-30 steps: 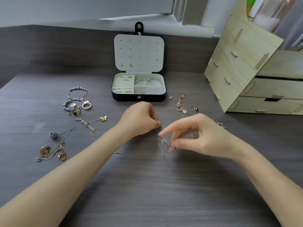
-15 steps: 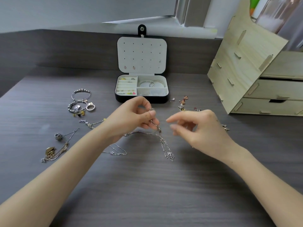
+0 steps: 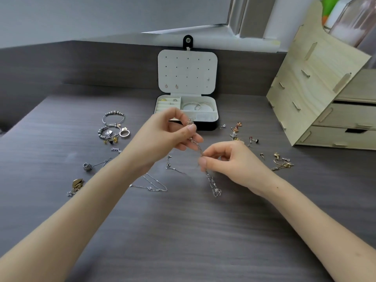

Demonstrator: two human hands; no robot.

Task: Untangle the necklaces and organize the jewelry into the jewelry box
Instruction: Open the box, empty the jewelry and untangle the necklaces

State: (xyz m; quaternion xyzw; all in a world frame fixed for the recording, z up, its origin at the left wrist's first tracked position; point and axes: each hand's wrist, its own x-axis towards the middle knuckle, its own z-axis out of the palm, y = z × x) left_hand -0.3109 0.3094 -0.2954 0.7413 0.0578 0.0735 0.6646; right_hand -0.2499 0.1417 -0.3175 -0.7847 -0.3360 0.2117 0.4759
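A silver link chain (image 3: 212, 185) hangs between both hands above the dark table. My left hand (image 3: 166, 137) pinches its upper end near the clasp. My right hand (image 3: 230, 161) pinches it lower down, and the loose tail dangles onto the table. A thin silver necklace (image 3: 151, 185) lies below my left wrist. The black jewelry box (image 3: 211, 124) stands open behind the hands, with white compartments holding rings and bangles and a few studs pinned in its lid.
Beaded bracelets and a ring (image 3: 113, 127) lie at the left, with pendants (image 3: 76, 185) nearer the front left. Earrings (image 3: 237, 131) and a gold chain tangle (image 3: 282, 162) lie at the right. A wooden drawer organiser (image 3: 325, 94) stands at the far right.
My left hand has lifted the chain's end up and toward the box. My right hand let go, then moved in and took the chain lower down.
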